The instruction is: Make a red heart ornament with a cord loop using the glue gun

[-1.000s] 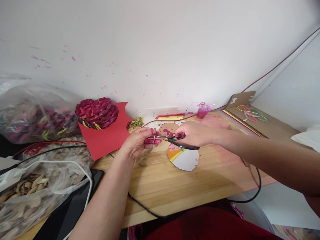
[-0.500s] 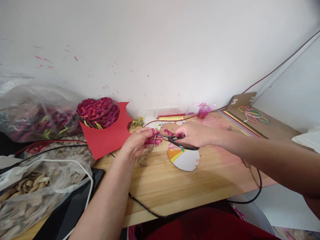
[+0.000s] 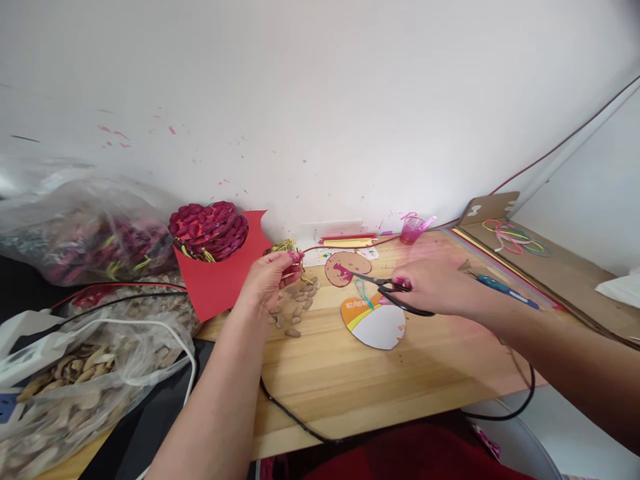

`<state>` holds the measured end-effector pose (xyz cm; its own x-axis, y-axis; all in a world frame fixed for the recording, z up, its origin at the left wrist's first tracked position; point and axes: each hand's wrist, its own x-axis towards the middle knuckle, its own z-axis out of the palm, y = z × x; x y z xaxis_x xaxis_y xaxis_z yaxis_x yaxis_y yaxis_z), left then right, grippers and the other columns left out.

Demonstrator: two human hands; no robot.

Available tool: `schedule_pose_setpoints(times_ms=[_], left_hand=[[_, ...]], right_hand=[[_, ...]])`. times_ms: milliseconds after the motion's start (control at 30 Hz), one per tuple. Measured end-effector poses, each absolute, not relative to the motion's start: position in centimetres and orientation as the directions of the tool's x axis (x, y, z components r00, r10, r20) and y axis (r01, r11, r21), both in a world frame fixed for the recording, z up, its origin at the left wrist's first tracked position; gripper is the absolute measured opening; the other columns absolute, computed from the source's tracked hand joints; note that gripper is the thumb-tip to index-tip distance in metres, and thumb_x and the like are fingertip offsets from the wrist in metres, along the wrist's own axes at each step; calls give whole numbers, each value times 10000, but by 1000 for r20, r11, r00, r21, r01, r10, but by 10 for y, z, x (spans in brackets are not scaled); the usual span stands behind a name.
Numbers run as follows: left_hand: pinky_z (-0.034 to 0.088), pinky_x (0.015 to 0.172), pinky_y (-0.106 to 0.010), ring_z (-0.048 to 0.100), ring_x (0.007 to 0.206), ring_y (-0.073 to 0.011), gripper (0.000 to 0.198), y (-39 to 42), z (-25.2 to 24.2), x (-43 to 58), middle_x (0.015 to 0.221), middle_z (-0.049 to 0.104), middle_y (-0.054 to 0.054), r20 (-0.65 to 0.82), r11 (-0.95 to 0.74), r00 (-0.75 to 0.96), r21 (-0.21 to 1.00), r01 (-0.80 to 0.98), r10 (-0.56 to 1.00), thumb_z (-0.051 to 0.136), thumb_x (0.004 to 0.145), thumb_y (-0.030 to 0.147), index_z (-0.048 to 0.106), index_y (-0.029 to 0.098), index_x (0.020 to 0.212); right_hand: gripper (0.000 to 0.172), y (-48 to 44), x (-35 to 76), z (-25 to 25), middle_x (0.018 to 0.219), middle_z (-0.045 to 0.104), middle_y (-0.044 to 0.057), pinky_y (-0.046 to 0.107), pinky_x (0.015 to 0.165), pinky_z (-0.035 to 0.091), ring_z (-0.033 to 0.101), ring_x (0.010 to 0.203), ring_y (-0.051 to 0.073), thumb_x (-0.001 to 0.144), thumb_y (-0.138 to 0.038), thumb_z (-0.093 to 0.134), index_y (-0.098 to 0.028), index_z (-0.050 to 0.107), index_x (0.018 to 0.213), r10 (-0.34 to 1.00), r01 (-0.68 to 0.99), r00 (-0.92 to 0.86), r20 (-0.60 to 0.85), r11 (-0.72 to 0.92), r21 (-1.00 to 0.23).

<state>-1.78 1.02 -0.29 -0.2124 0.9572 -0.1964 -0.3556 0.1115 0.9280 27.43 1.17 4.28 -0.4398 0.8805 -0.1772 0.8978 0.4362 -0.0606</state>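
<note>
My left hand, fingertips stained magenta, pinches a thin yellow-green cord above a scatter of small brown shells. In my right hand are black-handled scissors, their blades pointing left, apart from the cord. Under the scissors lies a heart-shaped card, white, orange and yellow, with a turquoise loop at its top. Just behind is a brown cardboard piece with magenta stains. A bundle of yellow-green cord lies behind my left hand.
Red paper carries magenta-dyed shells at left. Clear bags crowd the left side. A cup of pink liquid stands by the wall. At right are a blue-handled brush and a cardboard box with coloured cords.
The scissors have moved right, away from the cord in my left hand, and my hands are farther apart. My left hand has shifted slightly left. The view has turned a little.
</note>
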Motion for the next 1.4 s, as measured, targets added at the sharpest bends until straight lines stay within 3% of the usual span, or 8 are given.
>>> schedule_pose_setpoints(times_ms=[300,467,567,700,933,1100,1267,1400], left_hand=[[493,616,-193,642,712,-99,134,13,0,-26,849,713,-12,-79,-71,-317,897,-435,945,734,663,221,646,160,743],[501,621,-203,680,799,-130,19,11,6,-24,905,735,-33,-42,-111,-292,865,-489,955,610,726,184,593,179,720],[497,583,-218,698,768,-163,29,7,9,-22,850,735,-46,-21,-90,-203,849,-521,979,599,732,197,574,183,726],[471,535,-210,670,658,-150,62,2,12,-20,781,717,-45,8,-62,-109,865,-499,994,614,739,218,566,181,724],[425,456,-201,588,510,-113,69,0,13,-23,723,699,-41,4,-18,-29,877,-480,1000,628,732,218,588,165,712],[441,468,-189,586,532,-105,57,3,14,-26,694,694,-26,-13,-69,-135,809,-583,991,603,763,209,605,175,717],[437,454,-171,552,496,-80,33,7,14,-29,670,671,-4,-144,-51,-243,760,-648,959,602,759,213,603,182,745],[436,446,-166,536,487,-73,65,10,12,-32,670,665,12,-163,-15,-269,831,-557,949,628,772,252,591,199,772]], right_hand=[[434,-2,335,18,716,676,145,330,552,298,616,670,262,913,-482,423,-181,611,663,973,970,-116,-198,154,190],[368,-1,344,20,658,661,130,339,558,315,627,634,265,841,-466,562,-184,635,617,971,976,-108,-214,145,165],[339,2,327,35,711,693,108,335,575,356,647,700,270,867,-482,547,-192,664,736,971,977,-192,-143,202,63],[311,15,272,54,1070,731,93,313,708,462,675,855,217,907,-407,554,-193,659,1107,890,836,-455,2,428,-343],[677,63,153,35,1568,384,120,272,665,556,694,847,133,854,-84,541,-276,349,1474,632,211,-772,62,347,-914],[179,101,108,35,844,716,54,242,657,532,659,711,129,948,-161,505,-127,675,991,616,278,-787,26,392,-877],[241,135,89,57,915,722,55,285,846,511,670,828,127,938,-86,464,-130,695,987,708,290,-564,425,651,-701],[270,136,83,46,1140,702,85,332,939,494,671,955,162,901,-73,514,-143,692,1092,725,307,-616,308,581,-754]])
